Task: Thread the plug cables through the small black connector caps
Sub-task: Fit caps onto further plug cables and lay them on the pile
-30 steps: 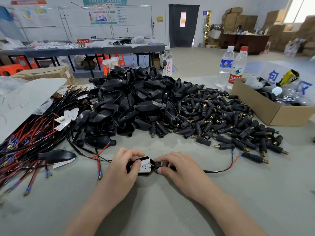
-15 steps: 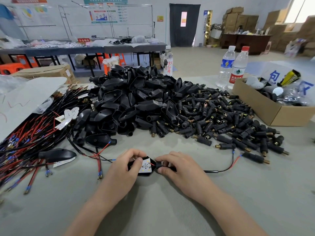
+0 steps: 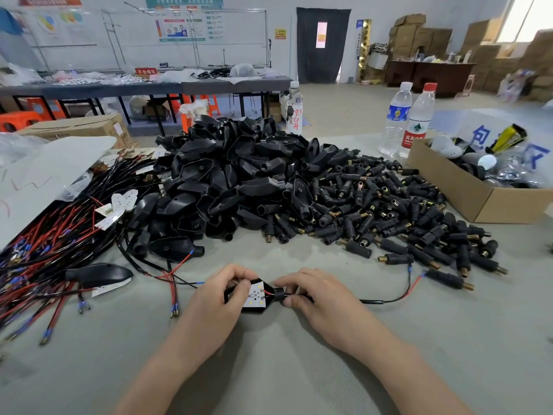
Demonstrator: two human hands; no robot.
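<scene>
A black connector cap (image 3: 266, 304) with a white LED board inside lies near the table's front centre. My left hand (image 3: 221, 304) grips its left side, thumb pressed on the board. My right hand (image 3: 317, 298) pinches the cap's round neck where a black cable (image 3: 389, 300) comes out. That cable curves right to a black plug with a brass tip (image 3: 449, 280). Behind them rises a big heap of black caps (image 3: 239, 181), with a spread of black plugs (image 3: 389, 211) to its right.
A tangle of red and black cables (image 3: 45, 259) covers the left of the table, with one assembled cap (image 3: 95, 275) beside it. An open cardboard box (image 3: 484, 199) stands at the right. Two water bottles (image 3: 407, 118) stand behind it, a third bottle (image 3: 294, 109) behind the heap.
Both hands stay on the cap almost unmoved. My left thumb has shifted slightly over the white board.
</scene>
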